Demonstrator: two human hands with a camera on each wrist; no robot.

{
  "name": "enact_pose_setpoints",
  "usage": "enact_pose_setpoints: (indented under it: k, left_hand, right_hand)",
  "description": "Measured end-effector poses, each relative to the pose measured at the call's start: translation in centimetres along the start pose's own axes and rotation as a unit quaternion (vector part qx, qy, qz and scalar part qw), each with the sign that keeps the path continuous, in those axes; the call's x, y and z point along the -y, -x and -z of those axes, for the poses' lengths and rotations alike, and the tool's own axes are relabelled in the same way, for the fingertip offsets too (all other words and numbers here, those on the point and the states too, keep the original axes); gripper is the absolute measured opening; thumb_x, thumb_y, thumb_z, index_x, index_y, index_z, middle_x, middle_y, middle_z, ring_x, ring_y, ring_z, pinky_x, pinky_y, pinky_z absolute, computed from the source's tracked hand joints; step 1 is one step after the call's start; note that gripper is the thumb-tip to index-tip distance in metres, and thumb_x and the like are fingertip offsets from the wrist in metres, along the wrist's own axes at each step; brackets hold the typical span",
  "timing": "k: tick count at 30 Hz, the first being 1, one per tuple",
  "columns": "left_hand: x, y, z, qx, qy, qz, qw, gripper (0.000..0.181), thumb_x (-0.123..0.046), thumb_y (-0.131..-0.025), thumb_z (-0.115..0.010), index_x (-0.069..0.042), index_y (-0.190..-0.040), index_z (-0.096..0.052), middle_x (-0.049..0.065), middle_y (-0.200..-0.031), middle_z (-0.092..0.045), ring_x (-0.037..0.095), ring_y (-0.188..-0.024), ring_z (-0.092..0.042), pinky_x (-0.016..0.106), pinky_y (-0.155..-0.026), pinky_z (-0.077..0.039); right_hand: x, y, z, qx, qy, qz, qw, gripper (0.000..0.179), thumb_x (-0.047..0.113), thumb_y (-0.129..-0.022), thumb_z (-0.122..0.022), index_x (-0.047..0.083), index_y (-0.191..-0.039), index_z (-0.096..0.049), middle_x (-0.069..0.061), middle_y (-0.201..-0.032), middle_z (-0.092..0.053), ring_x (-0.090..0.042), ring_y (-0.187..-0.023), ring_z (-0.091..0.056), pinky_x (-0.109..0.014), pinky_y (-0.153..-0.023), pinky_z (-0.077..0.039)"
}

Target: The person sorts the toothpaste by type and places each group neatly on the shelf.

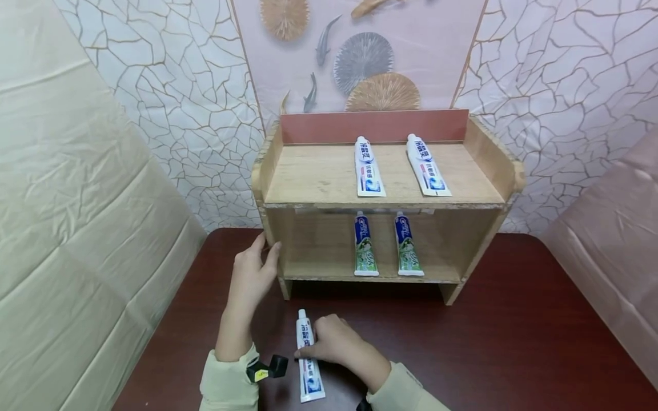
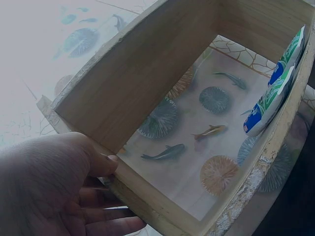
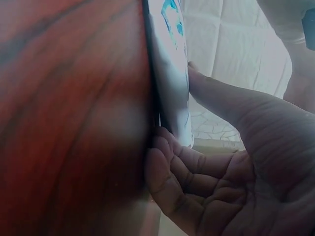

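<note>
A small two-tier wooden shelf (image 1: 319, 177) stands at the back of the table. My left hand (image 1: 253, 275) holds its left side panel, the thumb on the front edge and the fingers along the outer face, as the left wrist view shows. On the table in front lies a white and blue toothpaste tube (image 1: 311, 379), cap pointing toward the shelf. My right hand (image 1: 336, 342) grips this tube at its middle; its thumb (image 3: 216, 93) lies over the top and the curled fingers (image 3: 172, 172) are at the opposite edge, low against the table.
Two white toothpaste tubes, one left (image 1: 368, 171) and one right (image 1: 429, 168), lie on the upper tier. Two blue and green tubes, left (image 1: 365, 248) and right (image 1: 408, 248), are on the lower tier. Cloth-like panels (image 1: 77, 228) flank the dark red table (image 1: 540, 342).
</note>
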State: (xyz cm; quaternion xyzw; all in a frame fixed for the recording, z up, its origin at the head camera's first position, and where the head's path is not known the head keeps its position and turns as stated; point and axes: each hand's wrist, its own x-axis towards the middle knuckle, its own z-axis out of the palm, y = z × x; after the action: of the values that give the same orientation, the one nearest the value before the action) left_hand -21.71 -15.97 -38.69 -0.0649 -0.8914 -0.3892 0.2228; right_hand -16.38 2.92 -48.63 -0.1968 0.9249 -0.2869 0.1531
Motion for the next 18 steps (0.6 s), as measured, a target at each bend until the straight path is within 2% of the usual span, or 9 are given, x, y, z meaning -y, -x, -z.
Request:
enact_pose_setpoints:
  k: [3, 9, 18]
  left_hand:
    - [0.06, 0.07, -0.03, 0.005, 0.001, 0.001, 1.0000, 0.038, -0.027, -0.101, -0.061, -0.005, -0.132, -0.062, 0.017, -0.109, -0.073, 0.034, -0.104, -0.069, 0.049, -0.088, -0.053]
    - [0.13, 0.18, 0.11, 0.010, -0.001, 0.007, 0.9999, 0.040, -0.028, -0.102, -0.061, -0.004, -0.133, -0.061, 0.016, -0.110, -0.073, 0.033, -0.104, -0.068, 0.050, -0.088, -0.052]
    - [-0.07, -0.09, 0.12, 0.012, -0.004, 0.004, 0.9999, 0.041, -0.028, -0.102, -0.060, -0.003, -0.135, -0.060, 0.017, -0.110, -0.073, 0.036, -0.105, -0.068, 0.051, -0.088, -0.052]
  right_hand:
    - [0.12, 0.11, -0.12, 0.002, 0.009, -0.004, 0.9999, 0.045, 0.052, -0.075, -0.085, 0.016, -0.065, -0.060, 0.005, -0.058, -0.055, -0.009, -0.050, -0.049, -0.026, -0.048, -0.041]
    - [0.39, 0.19, -0.31, -0.011, 0.026, 0.004, 0.9996, 0.043, 0.047, -0.074, -0.087, 0.016, -0.063, -0.059, 0.006, -0.058, -0.053, -0.010, -0.049, -0.050, -0.027, -0.048, -0.042]
    - [0.47, 0.06, 0.12, -0.001, 0.016, 0.000, 0.9999, 0.040, 0.042, -0.075, -0.088, 0.016, -0.061, -0.061, 0.006, -0.056, -0.054, -0.009, -0.048, -0.051, -0.026, -0.048, -0.042]
